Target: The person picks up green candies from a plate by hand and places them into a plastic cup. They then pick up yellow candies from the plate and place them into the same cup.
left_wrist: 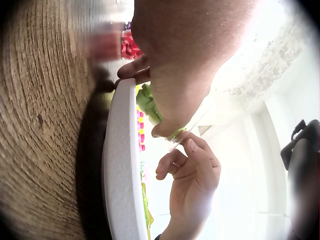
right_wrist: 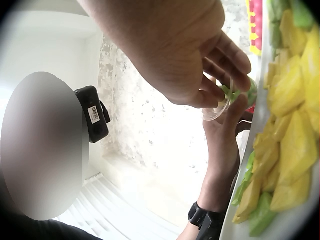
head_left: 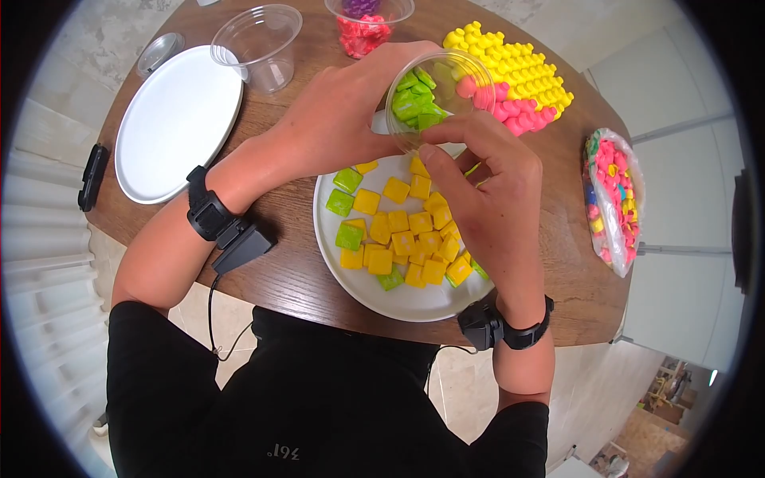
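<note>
My left hand [head_left: 339,111] grips a clear plastic cup [head_left: 456,72] over the far edge of a white plate [head_left: 335,263]. Small green squares [head_left: 413,102], seemingly wrapped candies, lie in the cup. At its near rim is my right hand [head_left: 502,191], thumb and forefinger close together, the other fingers curled; I cannot tell whether a green piece is between them. Under the hands, many yellow squares [head_left: 398,223] are piled on the plate, with a few green squares [head_left: 348,237] along the left and near sides. The left wrist view shows the right hand [left_wrist: 192,180] meeting the cup.
An empty white plate [head_left: 171,135], a clear cup [head_left: 267,48] and a metal lid [head_left: 159,52] stand at left. Behind are a cup of red and purple pieces [head_left: 362,32] and rows of yellow and pink bottle-shaped pieces [head_left: 510,64]. A bag of coloured pieces [head_left: 613,199] lies right.
</note>
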Tool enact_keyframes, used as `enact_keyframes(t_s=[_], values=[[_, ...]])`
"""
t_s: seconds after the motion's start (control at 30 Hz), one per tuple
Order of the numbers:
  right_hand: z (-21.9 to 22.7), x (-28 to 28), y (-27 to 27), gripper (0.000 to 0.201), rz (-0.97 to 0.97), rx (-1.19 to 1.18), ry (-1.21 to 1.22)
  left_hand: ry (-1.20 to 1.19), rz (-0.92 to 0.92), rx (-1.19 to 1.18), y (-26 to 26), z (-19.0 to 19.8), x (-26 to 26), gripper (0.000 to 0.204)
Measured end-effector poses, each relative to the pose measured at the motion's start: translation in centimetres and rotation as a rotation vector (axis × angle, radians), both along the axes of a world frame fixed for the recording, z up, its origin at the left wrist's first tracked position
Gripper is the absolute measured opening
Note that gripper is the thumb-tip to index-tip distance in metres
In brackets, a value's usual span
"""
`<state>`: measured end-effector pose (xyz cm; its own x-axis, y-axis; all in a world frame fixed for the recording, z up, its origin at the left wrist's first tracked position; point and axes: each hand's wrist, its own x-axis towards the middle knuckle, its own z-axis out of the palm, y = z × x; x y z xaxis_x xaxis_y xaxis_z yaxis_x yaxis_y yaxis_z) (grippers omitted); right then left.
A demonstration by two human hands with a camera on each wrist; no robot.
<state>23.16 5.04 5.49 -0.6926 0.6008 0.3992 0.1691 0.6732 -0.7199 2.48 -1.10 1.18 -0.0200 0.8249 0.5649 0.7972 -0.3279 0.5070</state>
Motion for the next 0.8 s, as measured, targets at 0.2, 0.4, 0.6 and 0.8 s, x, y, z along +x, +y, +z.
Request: enact_keyframes(t_s=[0.2,0.4,0.6,0.8], values=[[0.46,0.25,-0.2,0.012,-0.016,-0.033,-0.074,-0.006,0.0,-0.005,-0.03,-0.02,0.02,0.086],[0.03,0.0,0.03,0.01,0.002,-0.004,-0.001,-0.004,-0.019,-0.023,-0.12,0.17,-0.17,0.089],[0.1,-0.01,-0.01,0.011,0.0,-0.01,-0.004,-0.01,-0.02,-0.017,-0.05,0.03,-0.15,0.09],[0.21,0.07,-0.1,0.013,-0.004,-0.019,0.007,-0.027,-0.019,-0.042,-0.15,0.36,-0.03,0.09]])
